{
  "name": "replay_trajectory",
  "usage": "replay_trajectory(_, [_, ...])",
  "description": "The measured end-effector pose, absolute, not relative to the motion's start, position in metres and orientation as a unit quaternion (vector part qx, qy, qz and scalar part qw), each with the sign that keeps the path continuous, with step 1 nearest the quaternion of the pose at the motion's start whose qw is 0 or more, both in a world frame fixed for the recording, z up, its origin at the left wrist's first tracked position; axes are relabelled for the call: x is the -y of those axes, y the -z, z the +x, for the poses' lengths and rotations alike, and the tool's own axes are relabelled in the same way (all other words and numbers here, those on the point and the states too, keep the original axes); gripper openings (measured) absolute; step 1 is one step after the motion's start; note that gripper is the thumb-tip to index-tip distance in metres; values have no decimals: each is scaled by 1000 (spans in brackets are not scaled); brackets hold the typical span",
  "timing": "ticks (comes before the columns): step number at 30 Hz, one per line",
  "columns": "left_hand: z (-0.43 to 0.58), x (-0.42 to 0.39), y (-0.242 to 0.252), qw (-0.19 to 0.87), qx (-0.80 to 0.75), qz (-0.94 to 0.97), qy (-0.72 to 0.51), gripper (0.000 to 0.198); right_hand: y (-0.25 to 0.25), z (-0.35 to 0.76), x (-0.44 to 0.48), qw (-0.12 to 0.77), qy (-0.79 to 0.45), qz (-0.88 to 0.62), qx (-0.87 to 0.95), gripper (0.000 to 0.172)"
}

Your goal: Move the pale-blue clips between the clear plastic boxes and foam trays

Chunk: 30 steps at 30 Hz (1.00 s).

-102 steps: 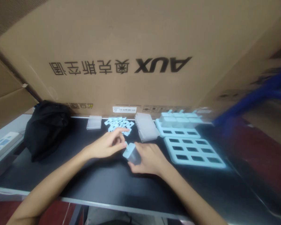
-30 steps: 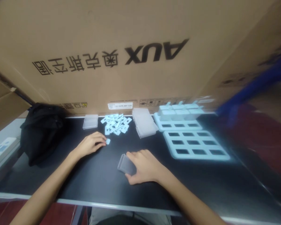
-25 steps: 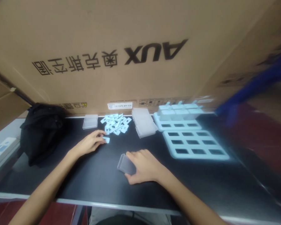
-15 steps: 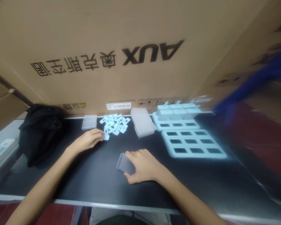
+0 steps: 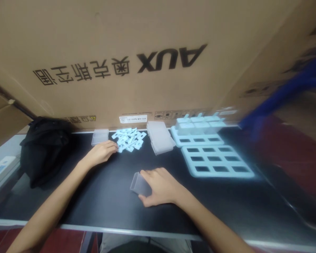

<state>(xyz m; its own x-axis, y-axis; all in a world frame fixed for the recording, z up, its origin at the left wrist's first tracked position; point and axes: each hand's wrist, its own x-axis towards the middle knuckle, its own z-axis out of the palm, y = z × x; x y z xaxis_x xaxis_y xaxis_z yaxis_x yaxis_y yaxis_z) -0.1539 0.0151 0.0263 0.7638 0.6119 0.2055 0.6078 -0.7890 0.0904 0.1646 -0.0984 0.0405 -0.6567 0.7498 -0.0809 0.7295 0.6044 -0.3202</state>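
My right hand [image 5: 162, 186] is wrapped around a translucent plastic mould cup [image 5: 140, 184], tilted on its side low over the black tabletop, with its rim facing left. Across at the back, the bent fingers of my left hand [image 5: 102, 151] are bunched together at the left edge of a pile of small light blue plastic handles [image 5: 129, 138], each with a slot in it. Whether a piece is pinched in those fingertips is hidden. Just behind the left hand lies a small pair of translucent cups [image 5: 100, 135].
A larger group of translucent cups [image 5: 160, 137] lies right of the pile. Farther right are a light blue frame with square openings [image 5: 216, 168] and another frame [image 5: 200, 141] holding covered cups [image 5: 197, 126]. A black bag [image 5: 43, 151] sits left; a big cardboard box [image 5: 121, 95] walls the back.
My left hand has drawn slightly up and back toward the pile, and the loose blue handle by its fingertips no longer shows there. My right hand keeps its hold on the cup.
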Motion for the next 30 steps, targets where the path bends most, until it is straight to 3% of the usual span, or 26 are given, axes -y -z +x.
replay_trajectory(12, [-146, -2, -27, -34, -358, 925, -127, 23, -35, 164, 98, 39, -155, -408, 899, 51])
replay_trajectory(15, [-130, 25, -36, 58, -353, 920, -162, 24, -34, 165, 97, 43, -162, -409, 897, 51])
replay_trajectory(20, [-94, 70, -50, 269, -249, 917, -155, 62, -33, 164, 99, 57, -175, -418, 889, 52])
replay_trajectory(26, [-95, 75, -55, 258, -245, 922, -154, 41, -36, 165, 99, 76, -185, -415, 888, 50])
replay_trajectory(30, [-145, 67, -56, 207, -322, 903, -197, 32, -39, 169, 95, 89, -174, -416, 888, 43])
